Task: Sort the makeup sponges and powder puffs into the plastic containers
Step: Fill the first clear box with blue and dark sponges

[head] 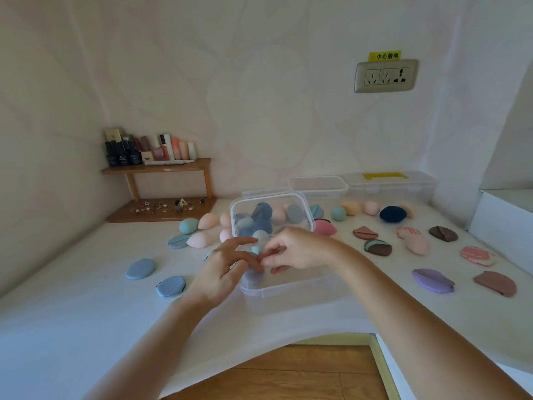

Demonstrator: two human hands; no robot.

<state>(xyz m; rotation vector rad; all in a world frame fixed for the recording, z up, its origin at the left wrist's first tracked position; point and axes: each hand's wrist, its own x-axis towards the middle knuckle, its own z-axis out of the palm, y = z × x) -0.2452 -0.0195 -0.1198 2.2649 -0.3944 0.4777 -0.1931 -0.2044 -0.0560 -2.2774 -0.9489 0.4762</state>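
Both my hands, left hand (227, 262) and right hand (291, 251), pinch a small teal sponge (256, 249) together over the clear plastic container (288, 287) mid-frame; best released low, beside the blue ones.

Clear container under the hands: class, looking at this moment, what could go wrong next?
1. The clear container is propped on a tilt, so the blue and teal sponges heaped inside may roll out.
2. Both hands, left hand and right hand, crowd its opening; a nudge could tip it.
3. The pink sponges lie close beside it and could get knocked away.
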